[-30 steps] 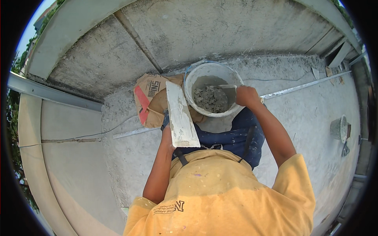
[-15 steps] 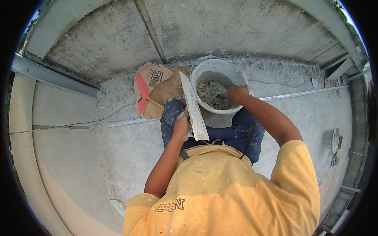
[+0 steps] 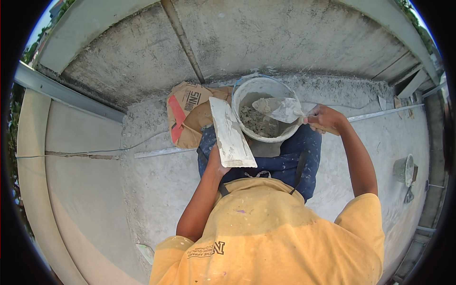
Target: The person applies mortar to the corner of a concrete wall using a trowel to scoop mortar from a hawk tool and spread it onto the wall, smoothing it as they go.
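Observation:
My left hand (image 3: pixel 216 162) grips a long plastering float (image 3: pixel 232 135) from beneath, so its handle and most of my fingers are hidden. The float's pale face is tilted up and carries streaks of grey mortar. In my right hand (image 3: pixel 327 118) is the wooden handle of a pointing trowel. The trowel's mortar-smeared blade (image 3: pixel 281 109) hangs over a white bucket (image 3: pixel 259 87), pointing left. Wet grey mortar (image 3: pixel 256 122) lies in the bucket, which stands between my knees.
A crumpled brown paper sack (image 3: pixel 183 114) with a red stripe lies left of the bucket. A metal straightedge (image 3: pixel 384 112) and a thin cable (image 3: pixel 142 141) run across the concrete floor. A small bucket (image 3: pixel 403 170) stands at right, and a concrete wall (image 3: pixel 266 38) rises ahead.
My right hand has come up out of the bucket and moved right, bringing the trowel blade into view. The float has turned from edge-on to show its broad face.

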Action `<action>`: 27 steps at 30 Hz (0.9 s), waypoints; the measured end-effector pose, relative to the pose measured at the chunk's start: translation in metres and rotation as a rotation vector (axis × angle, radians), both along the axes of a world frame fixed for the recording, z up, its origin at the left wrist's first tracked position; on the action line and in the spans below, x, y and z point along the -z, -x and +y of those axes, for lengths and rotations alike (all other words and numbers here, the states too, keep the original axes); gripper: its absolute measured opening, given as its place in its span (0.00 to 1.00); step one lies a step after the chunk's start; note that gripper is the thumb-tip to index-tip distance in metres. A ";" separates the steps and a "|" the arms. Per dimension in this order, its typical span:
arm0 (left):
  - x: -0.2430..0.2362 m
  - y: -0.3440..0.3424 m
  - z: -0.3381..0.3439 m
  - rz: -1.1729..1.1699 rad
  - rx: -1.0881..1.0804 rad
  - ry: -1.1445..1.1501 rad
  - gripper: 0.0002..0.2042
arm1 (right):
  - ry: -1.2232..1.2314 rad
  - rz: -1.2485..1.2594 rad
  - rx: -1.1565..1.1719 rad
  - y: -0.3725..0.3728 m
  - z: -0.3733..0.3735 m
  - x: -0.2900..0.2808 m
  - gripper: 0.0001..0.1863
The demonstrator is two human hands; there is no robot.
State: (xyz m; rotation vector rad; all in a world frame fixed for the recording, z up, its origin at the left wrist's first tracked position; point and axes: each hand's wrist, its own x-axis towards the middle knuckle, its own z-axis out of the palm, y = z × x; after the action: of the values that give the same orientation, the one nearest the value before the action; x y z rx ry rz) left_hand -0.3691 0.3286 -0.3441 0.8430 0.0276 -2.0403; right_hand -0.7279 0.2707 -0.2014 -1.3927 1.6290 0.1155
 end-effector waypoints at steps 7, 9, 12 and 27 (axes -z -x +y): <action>-0.031 0.049 -0.018 0.661 0.110 0.212 0.18 | 0.492 -0.327 0.307 -0.059 0.106 0.042 0.13; -0.039 0.063 -0.017 0.671 0.095 0.123 0.20 | 0.967 -0.270 0.202 -0.091 0.120 0.061 0.10; -0.043 0.065 -0.021 0.617 0.107 0.168 0.19 | 0.942 -0.286 0.228 -0.091 0.142 0.068 0.12; -0.045 -0.002 -0.038 0.276 0.089 0.321 0.20 | 0.793 -0.325 0.029 -0.083 0.147 0.014 0.16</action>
State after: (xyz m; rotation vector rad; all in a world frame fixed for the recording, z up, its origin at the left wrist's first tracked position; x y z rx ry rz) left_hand -0.3670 0.2909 -0.2986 0.3670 -0.1828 -2.1557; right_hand -0.6449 0.4178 -0.2158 -1.8396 1.4648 -0.8149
